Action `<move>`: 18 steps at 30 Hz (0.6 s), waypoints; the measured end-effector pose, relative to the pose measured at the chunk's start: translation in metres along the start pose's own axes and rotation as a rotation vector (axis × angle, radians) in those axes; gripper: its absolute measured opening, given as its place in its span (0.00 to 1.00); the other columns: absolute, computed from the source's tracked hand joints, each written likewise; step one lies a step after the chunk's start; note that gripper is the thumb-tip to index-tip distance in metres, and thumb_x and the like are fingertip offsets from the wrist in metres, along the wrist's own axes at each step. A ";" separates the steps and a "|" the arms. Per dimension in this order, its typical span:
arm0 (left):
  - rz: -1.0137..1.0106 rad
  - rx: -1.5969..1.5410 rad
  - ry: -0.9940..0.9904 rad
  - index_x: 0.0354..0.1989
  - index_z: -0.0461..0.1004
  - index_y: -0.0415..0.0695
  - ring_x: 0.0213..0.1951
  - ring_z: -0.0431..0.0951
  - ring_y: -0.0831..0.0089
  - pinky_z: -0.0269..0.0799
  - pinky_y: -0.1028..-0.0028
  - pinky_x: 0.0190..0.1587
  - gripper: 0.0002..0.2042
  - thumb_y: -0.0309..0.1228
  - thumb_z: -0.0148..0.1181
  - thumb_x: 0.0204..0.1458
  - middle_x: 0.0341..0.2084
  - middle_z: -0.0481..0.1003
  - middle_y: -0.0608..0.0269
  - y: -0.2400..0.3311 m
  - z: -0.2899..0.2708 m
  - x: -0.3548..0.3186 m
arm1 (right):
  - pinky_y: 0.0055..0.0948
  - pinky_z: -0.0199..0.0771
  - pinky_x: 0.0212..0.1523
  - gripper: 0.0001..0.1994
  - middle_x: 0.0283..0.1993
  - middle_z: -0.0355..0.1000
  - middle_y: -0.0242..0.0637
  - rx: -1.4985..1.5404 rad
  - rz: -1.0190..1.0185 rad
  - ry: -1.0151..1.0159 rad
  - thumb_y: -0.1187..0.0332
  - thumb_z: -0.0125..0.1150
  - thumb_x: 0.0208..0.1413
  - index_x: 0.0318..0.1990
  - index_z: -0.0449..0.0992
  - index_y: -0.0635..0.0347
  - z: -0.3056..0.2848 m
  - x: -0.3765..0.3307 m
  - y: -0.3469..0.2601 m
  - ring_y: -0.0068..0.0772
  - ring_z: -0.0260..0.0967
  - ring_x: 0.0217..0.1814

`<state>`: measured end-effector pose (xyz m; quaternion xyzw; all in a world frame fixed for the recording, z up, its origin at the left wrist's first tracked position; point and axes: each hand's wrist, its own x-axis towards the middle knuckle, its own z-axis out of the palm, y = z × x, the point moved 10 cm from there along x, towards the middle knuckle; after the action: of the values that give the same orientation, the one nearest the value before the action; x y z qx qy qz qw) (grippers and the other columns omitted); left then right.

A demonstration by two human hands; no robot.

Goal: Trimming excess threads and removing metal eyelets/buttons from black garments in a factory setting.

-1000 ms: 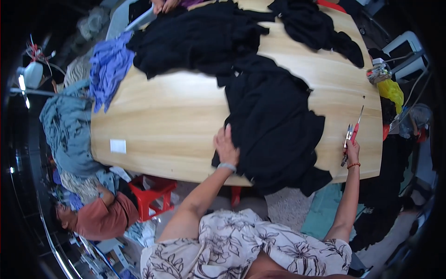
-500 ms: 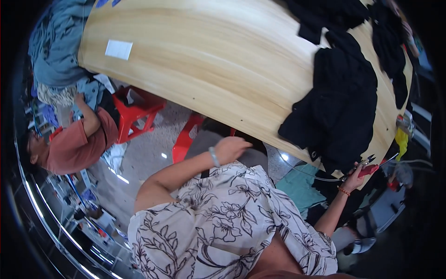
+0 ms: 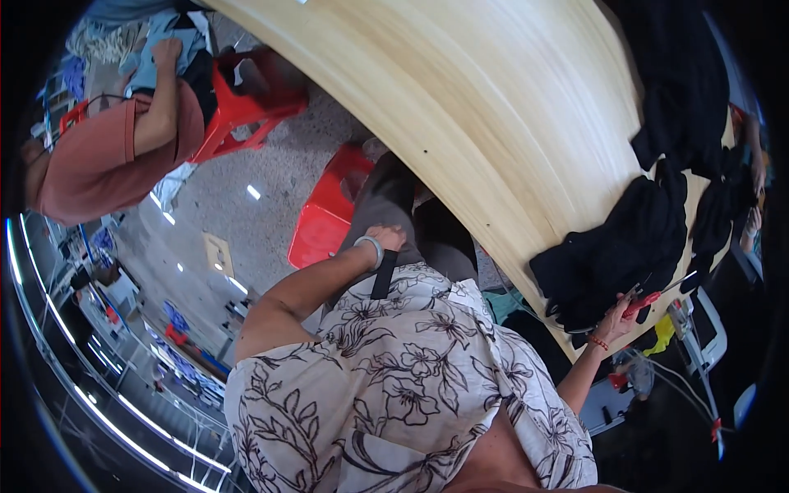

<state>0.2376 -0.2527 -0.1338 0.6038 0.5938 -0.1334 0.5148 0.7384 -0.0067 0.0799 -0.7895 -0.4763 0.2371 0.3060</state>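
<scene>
My right hand (image 3: 610,322), with a beaded bracelet at the wrist, is closed round a red-handled tool (image 3: 639,306) with a thin metal shaft. A small metal-bladed tool, like thread snips (image 3: 632,290), shows beside it. This hand is just above the table's near right corner, next to a crumpled black garment (image 3: 616,255). My left hand (image 3: 388,238), with a pale bangle, rests on my dark trousers at the lap, fingers curled in. A black strip (image 3: 384,276) runs down beside it; whatever the fingers hold is hidden.
The wood-grain table (image 3: 460,99) spans the top, with more black garments (image 3: 686,90) on its right. A red stool (image 3: 322,220) stands by my legs, another red stool (image 3: 255,103) farther left. Nearby a person in a rust-coloured shirt (image 3: 115,164) handles blue cloth (image 3: 148,62).
My view has swung to the right. My left hand has come down onto my lap, its fingers now curled. My right hand still grips the red-handled tool.
</scene>
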 end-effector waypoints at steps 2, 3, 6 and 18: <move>-0.060 -0.141 0.075 0.36 0.78 0.46 0.41 0.79 0.58 0.73 0.62 0.43 0.10 0.35 0.51 0.56 0.34 0.76 0.54 -0.002 0.003 -0.009 | 0.15 0.54 0.18 0.14 0.30 0.75 0.29 -0.013 -0.017 -0.012 0.61 0.57 0.63 0.50 0.74 0.60 0.001 0.005 -0.003 0.11 0.57 0.18; -0.044 -0.394 0.201 0.36 0.77 0.45 0.38 0.78 0.59 0.73 0.64 0.41 0.10 0.35 0.51 0.57 0.32 0.76 0.52 -0.001 0.004 -0.015 | 0.16 0.54 0.18 0.15 0.29 0.75 0.29 -0.022 -0.027 -0.008 0.60 0.57 0.63 0.48 0.74 0.61 0.001 0.007 -0.004 0.12 0.57 0.18; 0.082 -0.846 0.240 0.34 0.75 0.41 0.34 0.78 0.62 0.71 0.67 0.36 0.10 0.35 0.53 0.60 0.27 0.75 0.50 0.042 -0.005 -0.046 | 0.16 0.54 0.18 0.14 0.28 0.74 0.28 -0.055 -0.087 -0.029 0.60 0.56 0.63 0.48 0.74 0.61 0.000 0.010 -0.003 0.13 0.56 0.17; -0.540 -0.001 -0.086 0.38 0.79 0.45 0.46 0.76 0.52 0.72 0.61 0.49 0.15 0.44 0.61 0.51 0.41 0.78 0.51 -0.208 0.183 -0.093 | 0.15 0.54 0.24 0.12 0.28 0.71 0.22 -0.046 -0.058 -0.106 0.64 0.54 0.64 0.50 0.75 0.60 0.016 0.016 0.007 0.11 0.57 0.23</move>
<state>0.1181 -0.4978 -0.2377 0.4171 0.7111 -0.2910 0.4854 0.7394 0.0087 0.0625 -0.7686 -0.5197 0.2589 0.2688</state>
